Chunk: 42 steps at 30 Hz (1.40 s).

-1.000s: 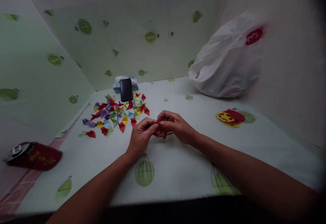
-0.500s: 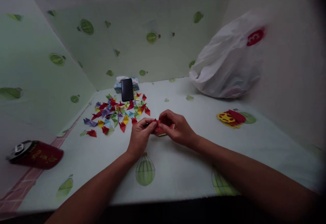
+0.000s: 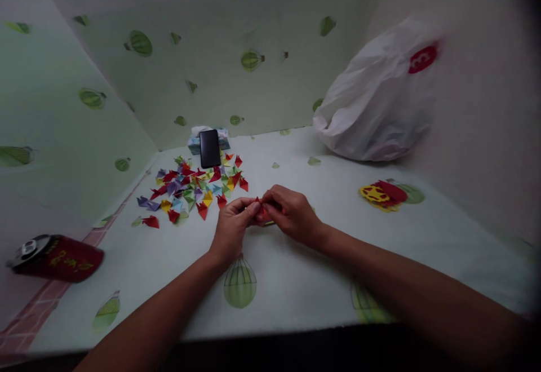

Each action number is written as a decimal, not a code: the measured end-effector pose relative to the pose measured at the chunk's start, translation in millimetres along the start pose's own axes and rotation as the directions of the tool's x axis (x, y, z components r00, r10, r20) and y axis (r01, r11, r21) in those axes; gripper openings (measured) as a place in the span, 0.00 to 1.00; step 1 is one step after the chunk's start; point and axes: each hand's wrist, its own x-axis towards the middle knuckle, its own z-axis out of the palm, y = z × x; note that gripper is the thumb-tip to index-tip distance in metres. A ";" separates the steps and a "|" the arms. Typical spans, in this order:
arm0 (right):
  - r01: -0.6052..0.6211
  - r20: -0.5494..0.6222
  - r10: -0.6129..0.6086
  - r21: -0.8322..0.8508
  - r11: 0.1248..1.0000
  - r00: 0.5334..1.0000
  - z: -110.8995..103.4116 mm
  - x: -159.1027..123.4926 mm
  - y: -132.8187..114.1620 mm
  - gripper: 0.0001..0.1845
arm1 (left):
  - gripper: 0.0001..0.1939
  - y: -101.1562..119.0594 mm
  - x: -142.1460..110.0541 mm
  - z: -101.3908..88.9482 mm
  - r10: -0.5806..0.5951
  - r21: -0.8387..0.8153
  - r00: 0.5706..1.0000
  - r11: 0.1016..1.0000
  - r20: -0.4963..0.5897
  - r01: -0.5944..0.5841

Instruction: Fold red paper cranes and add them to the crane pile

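Note:
Between my two hands is a small piece of red folded paper (image 3: 261, 212), mostly covered by the fingers. My left hand (image 3: 235, 221) pinches it from the left with thumb and forefinger. From the other side, my right hand (image 3: 291, 209) has its thumb and fingers closed on the same paper. A flat stack with a yellowish edge (image 3: 270, 224) peeks out beneath the hands, largely hidden. To the left and beyond lies a spread of small folded paper cranes (image 3: 186, 187) in red, yellow, green, blue and purple.
A black phone (image 3: 210, 149) leans on a tissue box (image 3: 194, 145) behind the cranes. At left stands a red drink can (image 3: 63, 258). A white plastic bag (image 3: 372, 107) sits at back right, with red and yellow cut-out pieces (image 3: 380, 194) before it on the patterned tablecloth (image 3: 296, 299).
My right hand's fingers have curled in closer over the red paper, covering more of it and of the stack underneath. My left hand keeps its pinch; the view has shifted slightly.

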 end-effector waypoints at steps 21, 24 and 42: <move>-0.154 0.043 0.148 0.210 0.966 0.988 -1.7 2.7 -2.3 0.07 | 0.15 0.4 1.0 0.9 -0.010 -0.051 1.000 0.999 -0.003 0.010; -0.397 0.165 0.363 0.461 0.793 0.917 -1.8 4.9 -3.9 0.07 | 0.13 -0.3 0.5 0.0 0.024 -0.028 0.999 0.999 0.029 -0.023; -0.373 0.202 0.314 0.515 0.772 0.928 -7.6 7.2 -8.6 0.07 | 0.11 1.6 2.2 -1.9 0.054 0.035 0.989 0.998 0.138 -0.060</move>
